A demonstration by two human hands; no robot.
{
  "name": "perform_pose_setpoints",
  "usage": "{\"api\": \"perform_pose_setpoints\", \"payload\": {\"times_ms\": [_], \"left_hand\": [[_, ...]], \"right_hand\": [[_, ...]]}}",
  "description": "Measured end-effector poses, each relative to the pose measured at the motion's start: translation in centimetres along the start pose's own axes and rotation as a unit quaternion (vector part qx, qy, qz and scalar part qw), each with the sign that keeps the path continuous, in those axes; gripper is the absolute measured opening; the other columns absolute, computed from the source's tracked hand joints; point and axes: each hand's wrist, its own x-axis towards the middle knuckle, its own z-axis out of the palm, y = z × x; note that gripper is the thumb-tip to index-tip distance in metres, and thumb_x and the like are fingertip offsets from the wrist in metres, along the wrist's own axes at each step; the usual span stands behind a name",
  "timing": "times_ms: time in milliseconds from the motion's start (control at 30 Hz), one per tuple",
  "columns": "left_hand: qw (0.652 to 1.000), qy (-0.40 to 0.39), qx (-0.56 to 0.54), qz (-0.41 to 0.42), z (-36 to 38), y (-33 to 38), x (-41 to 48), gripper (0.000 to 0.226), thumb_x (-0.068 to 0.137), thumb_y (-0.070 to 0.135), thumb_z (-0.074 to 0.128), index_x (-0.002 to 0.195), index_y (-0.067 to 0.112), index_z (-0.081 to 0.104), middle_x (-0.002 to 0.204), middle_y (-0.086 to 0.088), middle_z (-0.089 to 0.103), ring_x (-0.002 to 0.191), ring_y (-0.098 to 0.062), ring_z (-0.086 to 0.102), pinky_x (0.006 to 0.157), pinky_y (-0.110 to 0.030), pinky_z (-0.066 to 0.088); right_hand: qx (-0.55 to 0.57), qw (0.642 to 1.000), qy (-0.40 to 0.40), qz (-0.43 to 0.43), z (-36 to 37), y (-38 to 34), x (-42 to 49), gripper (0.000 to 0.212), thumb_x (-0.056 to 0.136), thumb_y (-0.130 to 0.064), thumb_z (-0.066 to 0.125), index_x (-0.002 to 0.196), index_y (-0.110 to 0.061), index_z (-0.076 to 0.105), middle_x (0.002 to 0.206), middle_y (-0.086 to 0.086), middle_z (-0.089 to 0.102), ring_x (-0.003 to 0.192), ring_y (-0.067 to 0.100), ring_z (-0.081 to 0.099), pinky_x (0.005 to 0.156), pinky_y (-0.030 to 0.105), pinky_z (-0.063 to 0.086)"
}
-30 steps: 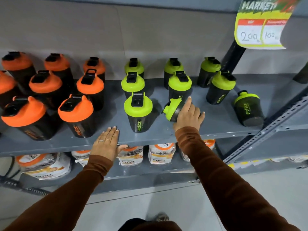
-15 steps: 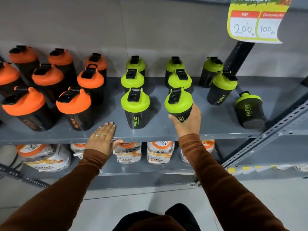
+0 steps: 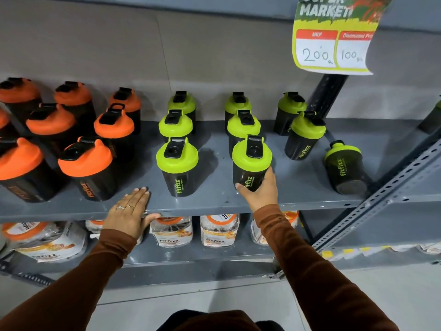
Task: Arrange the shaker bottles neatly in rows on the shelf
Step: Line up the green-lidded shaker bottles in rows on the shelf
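Right hand [image 3: 261, 195] wraps the front green-lidded shaker bottle [image 3: 251, 163], seating it upright near the shelf [image 3: 214, 204] front edge to lead its row; left hand [image 3: 128, 211] lies flat, empty, bracing there.

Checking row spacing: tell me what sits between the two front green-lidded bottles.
Nothing: the head view shows only bare grey shelf between the left front bottle and the one in the right hand.

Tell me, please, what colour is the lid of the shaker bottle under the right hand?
Lime green lid with a black flip cap, seen in the head view.
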Motion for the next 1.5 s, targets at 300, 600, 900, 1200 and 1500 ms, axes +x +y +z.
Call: {"api": "perform_pose_setpoints", "payload": {"times_ms": [300, 600, 900, 1200, 1500], "left_hand": [[0.999, -0.022, 0.015, -0.017, 0.3, -0.1, 0.1, 0.081, 0.088, 0.061, 0.014, 0.110, -0.005, 0.057, 0.114, -0.024, 0.063, 0.101, -0.038, 0.062, 0.087, -0.048, 0.048], [0.998, -0.035, 0.030, -0.029, -0.1, 0.9, 0.0, 0.092, 0.086, 0.063, 0.004, 0.111, -0.008, 0.056, 0.114, -0.027, 0.061, 0.103, -0.042, 0.060, 0.087, -0.053, 0.045], [0.999, -0.014, 0.018, -0.043, -0.4, 3.5, -0.3, 0.103, 0.079, 0.072, 0.001, 0.117, -0.009, 0.052, 0.122, -0.029, 0.055, 0.112, -0.043, 0.053, 0.096, -0.054, 0.038], [0.996, 0.040, -0.002, -0.078, 0.1, 4.6, 0.2, 0.100, 0.064, 0.071, 0.026, 0.132, -0.002, 0.036, 0.142, -0.019, 0.036, 0.134, -0.033, 0.030, 0.113, -0.043, 0.018], [0.996, 0.028, 0.000, -0.089, 0.4, 4.8, 0.3, 0.077, 0.079, 0.046, 0.057, 0.136, 0.001, 0.030, 0.146, -0.017, 0.030, 0.137, -0.030, 0.024, 0.114, -0.040, 0.014]], "right_hand": [[0.008, 0.999, -0.040, 0.007, -0.6, 0.6, 0.3, 0.076, 0.070, 0.004, 0.069, 0.136, -0.007, 0.033, 0.134, 0.016, 0.044, 0.124, 0.031, 0.045, 0.109, 0.037, 0.033], [0.026, 0.996, -0.082, 0.013, -1.2, 0.5, 0.9, 0.086, 0.064, -0.016, 0.081, 0.135, -0.011, 0.034, 0.134, 0.012, 0.051, 0.122, 0.029, 0.049, 0.106, 0.041, 0.040], [-0.092, 0.988, -0.124, -0.026, -4.5, 1.0, 3.1, 0.084, 0.070, -0.010, 0.072, 0.140, -0.006, 0.027, 0.143, 0.018, 0.037, 0.134, 0.033, 0.033, 0.114, 0.041, 0.026], [-0.481, 0.870, 0.059, 0.096, -10.7, 2.5, 7.1, 0.082, 0.074, -0.032, 0.068, 0.141, -0.011, 0.026, 0.152, 0.023, 0.017, 0.137, 0.052, 0.002, 0.106, 0.068, -0.004], [-0.362, 0.924, 0.084, 0.093, -12.5, 3.2, 8.1, 0.044, 0.085, 0.000, 0.024, 0.117, 0.013, 0.050, 0.115, 0.048, 0.049, 0.102, 0.061, 0.050, 0.080, 0.067, 0.042]]}}
